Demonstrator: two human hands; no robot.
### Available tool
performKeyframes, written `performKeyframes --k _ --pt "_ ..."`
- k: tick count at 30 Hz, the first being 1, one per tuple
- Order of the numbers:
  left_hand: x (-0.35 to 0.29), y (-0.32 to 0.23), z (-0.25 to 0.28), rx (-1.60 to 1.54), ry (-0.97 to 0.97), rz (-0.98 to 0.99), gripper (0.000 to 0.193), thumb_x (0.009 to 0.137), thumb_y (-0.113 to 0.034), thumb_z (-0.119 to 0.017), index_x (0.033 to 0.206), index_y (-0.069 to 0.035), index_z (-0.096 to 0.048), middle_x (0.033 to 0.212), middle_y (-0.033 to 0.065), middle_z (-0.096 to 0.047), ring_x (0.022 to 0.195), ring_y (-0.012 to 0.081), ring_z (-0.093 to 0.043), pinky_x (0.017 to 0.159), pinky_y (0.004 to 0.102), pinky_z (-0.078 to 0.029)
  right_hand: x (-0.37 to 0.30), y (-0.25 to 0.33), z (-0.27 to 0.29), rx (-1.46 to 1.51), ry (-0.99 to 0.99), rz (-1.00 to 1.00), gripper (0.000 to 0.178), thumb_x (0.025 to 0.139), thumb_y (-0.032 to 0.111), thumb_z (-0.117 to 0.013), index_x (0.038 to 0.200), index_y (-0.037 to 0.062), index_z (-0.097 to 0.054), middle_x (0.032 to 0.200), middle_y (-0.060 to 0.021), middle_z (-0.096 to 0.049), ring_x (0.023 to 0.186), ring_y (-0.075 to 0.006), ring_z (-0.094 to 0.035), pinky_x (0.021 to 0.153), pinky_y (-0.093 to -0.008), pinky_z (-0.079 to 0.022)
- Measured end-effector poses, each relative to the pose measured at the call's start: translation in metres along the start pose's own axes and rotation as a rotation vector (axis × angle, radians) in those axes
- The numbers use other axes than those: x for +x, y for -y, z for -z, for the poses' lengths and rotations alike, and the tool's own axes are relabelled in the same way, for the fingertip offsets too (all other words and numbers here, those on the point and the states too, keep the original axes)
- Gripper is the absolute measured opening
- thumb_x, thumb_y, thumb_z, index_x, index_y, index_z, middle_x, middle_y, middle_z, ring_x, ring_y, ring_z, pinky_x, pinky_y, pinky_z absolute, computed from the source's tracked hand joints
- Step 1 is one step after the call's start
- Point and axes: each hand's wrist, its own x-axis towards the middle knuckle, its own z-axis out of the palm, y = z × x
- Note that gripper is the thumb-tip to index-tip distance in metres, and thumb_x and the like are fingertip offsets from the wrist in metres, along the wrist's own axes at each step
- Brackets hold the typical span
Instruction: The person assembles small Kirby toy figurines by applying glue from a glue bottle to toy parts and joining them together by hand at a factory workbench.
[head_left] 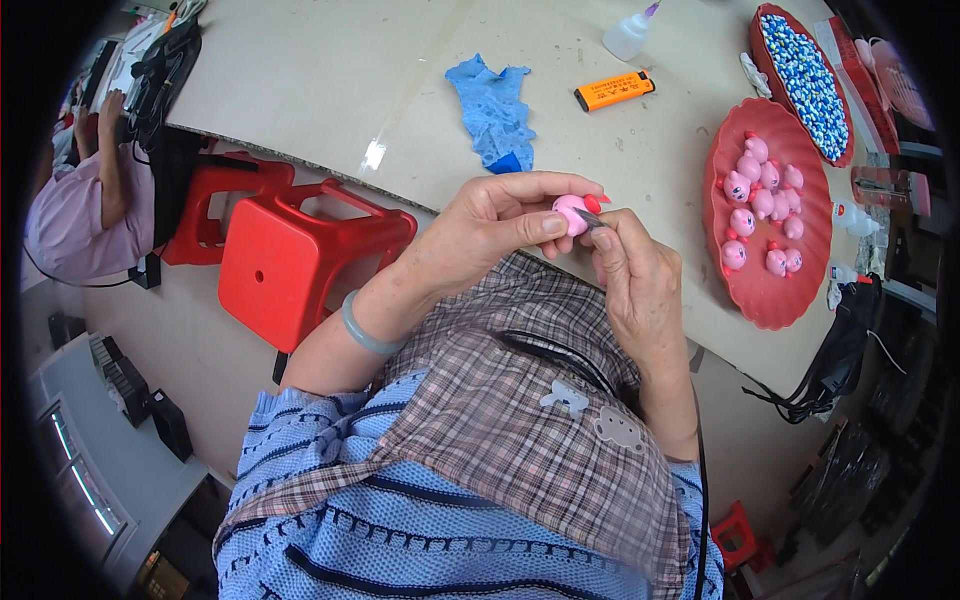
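Just past the table's near edge, my left hand [480, 225] pinches a small round pink figurine [569, 211] with red feet between thumb and fingers. My right hand [642, 275] grips a small grey metal tool with a pointed tip [588, 217], which touches the figurine's side. Whether that tool is a blade or tweezers I cannot make out, since my fingers cover most of it. To the right, a red scalloped tray [770, 300] carries several similar pink figurines [762, 203].
On the table [330, 80] lie a crumpled blue cloth [493, 110], an orange-and-black box [614, 91] and a squeeze bottle [627, 38]. Another red tray [843, 150] holds small blue-and-white pieces [803, 85]. A red stool [265, 270] stands left, near a person in pink [90, 215].
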Motion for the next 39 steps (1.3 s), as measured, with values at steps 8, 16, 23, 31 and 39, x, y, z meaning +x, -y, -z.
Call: performKeyframes --k 8,16,23,31,39 --pt "0.000 0.000 -0.002 -0.022 -0.031 0.016 0.034 0.094 -0.005 -0.061 0.128 0.001 -0.060 0.096 0.0026 -0.065 0.080 0.0075 -0.059 0.075 0.0219 -0.053 0.001 0.000 0.002 -0.010 0.018 -0.002 0.014 0.100 0.014 -0.052 0.095 0.0023 -0.057 0.079 -0.0157 -0.066 0.069 -0.0352 -0.067 0.059 -0.0407 -0.050" --pt "0.000 -0.001 -0.005 0.016 -0.079 0.008 0.033 0.093 -0.005 -0.063 0.126 0.000 -0.062 0.095 0.0024 -0.065 0.080 0.0072 -0.058 0.075 0.0215 -0.053 0.002 -0.002 0.004 0.009 0.065 -0.016 0.013 0.099 0.013 -0.052 0.094 0.0023 -0.057 0.076 -0.0157 -0.065 0.069 -0.0349 -0.066 0.059 -0.0403 -0.049" --pt "0.000 -0.004 -0.006 0.021 -0.086 0.033 0.033 0.093 -0.006 -0.063 0.125 0.000 -0.062 0.097 0.0026 -0.065 0.081 0.0074 -0.059 0.076 0.0219 -0.052 0.005 -0.016 0.018 0.377 0.214 -0.042 0.029 0.104 0.022 -0.045 0.091 0.0011 -0.060 0.059 -0.0014 -0.051 0.049 -0.0076 -0.044 0.047 -0.0251 -0.033" --pt "0.001 -0.005 -0.004 0.002 -0.061 0.018 0.034 0.093 -0.007 -0.063 0.127 -0.001 -0.060 0.101 0.0035 -0.066 0.084 0.0083 -0.060 0.079 0.0226 -0.052 0.004 -0.010 0.023 0.446 0.161 -0.175 0.027 0.103 0.021 -0.048 0.090 0.0011 -0.061 0.058 0.0000 -0.049 0.052 -0.0052 -0.044 0.049 -0.0236 -0.035" --pt "0.002 -0.005 -0.002 -0.007 -0.040 0.011 0.034 0.093 -0.003 -0.062 0.127 0.000 -0.059 0.102 0.0043 -0.065 0.084 0.0091 -0.060 0.080 0.0229 -0.053 -0.001 -0.005 0.006 -0.014 -0.007 0.055 0.022 0.102 0.018 -0.049 0.092 0.0016 -0.061 0.059 -0.0056 -0.051 0.050 -0.0147 -0.051 0.050 -0.0304 -0.039"
